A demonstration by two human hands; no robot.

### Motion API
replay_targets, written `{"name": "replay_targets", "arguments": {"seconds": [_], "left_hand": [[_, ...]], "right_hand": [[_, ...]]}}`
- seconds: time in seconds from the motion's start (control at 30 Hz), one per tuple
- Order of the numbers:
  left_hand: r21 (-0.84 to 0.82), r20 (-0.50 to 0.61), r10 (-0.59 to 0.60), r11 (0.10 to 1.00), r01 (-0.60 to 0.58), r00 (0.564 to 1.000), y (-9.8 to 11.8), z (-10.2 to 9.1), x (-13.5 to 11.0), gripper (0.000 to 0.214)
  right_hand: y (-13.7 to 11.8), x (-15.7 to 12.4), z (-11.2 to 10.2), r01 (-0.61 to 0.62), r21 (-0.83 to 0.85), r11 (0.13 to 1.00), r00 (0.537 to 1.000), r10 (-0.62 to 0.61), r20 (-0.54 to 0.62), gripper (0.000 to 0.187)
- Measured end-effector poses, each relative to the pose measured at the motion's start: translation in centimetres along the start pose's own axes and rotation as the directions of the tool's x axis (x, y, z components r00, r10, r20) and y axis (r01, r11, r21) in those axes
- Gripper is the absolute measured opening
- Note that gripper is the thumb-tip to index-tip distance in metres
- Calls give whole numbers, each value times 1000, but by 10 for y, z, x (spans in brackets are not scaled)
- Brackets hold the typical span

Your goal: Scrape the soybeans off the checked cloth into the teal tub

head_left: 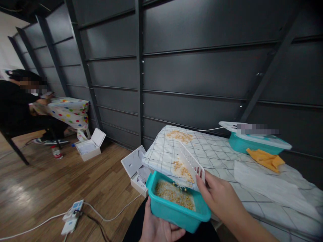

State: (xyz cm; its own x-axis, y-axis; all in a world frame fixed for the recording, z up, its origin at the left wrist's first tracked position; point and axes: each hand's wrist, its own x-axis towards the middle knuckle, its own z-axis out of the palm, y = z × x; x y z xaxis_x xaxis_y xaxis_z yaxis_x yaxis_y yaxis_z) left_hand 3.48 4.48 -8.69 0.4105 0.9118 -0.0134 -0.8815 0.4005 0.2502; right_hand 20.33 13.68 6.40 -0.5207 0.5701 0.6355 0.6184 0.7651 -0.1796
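My left hand [161, 228] supports a teal plastic bin [174, 215] from below, its thumb against the bin's left side. Inside lie yellow beans mixed with fine white grains [174, 195]. My right hand [217, 191] grips one end of a white slotted plastic tray [190, 159], tilted on its edge over the table. Beside the tray, yellow beans [180, 168] lie on the checked tablecloth [209, 148] near the bin's far rim, and some white grains are at that rim. Farther back on the cloth is another patch of yellow beans [179, 136].
A lidded teal box [257, 143], an orange cloth [267, 160] and a white sheet [267, 185] lie at the table's right. Open white boxes [137, 168], a power strip [72, 215] and cables are on the floor. A person [22, 104] sits at the left.
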Motion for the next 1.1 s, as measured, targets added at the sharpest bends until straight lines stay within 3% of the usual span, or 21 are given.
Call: {"name": "replay_targets", "arguments": {"seconds": [0.17, 0.37, 0.5, 0.7, 0.8, 1.1], "left_hand": [[6, 13, -7, 1000, 7, 1000, -1, 3, 0, 104], [-15, 17, 6, 1000, -6, 1000, -1, 5, 1, 101], [-8, 7, 20, 1000, -20, 1000, -3, 5, 1, 99], [-13, -47, 40, 999, -41, 998, -6, 2, 4, 94], [-19, -53, 35, 999, -36, 998, -7, 3, 5, 96], [9, -150, 83, 997, -82, 985, -8, 13, 5, 90]], "right_hand": [[-4, -3, 0, 89, -77, 993, 993, -95, -66, 33], [-1, 1, -8, 66, -93, 993, 992, -75, -102, 35], [14, 13, -9, -13, -72, 997, 998, 9, -65, 34], [39, 14, 14, -58, 49, 997, 997, 55, 59, 32], [36, 6, 16, -39, 86, 996, 997, 32, 74, 33], [8, 3, -9, -58, 151, 987, 990, 37, 137, 38]]}}
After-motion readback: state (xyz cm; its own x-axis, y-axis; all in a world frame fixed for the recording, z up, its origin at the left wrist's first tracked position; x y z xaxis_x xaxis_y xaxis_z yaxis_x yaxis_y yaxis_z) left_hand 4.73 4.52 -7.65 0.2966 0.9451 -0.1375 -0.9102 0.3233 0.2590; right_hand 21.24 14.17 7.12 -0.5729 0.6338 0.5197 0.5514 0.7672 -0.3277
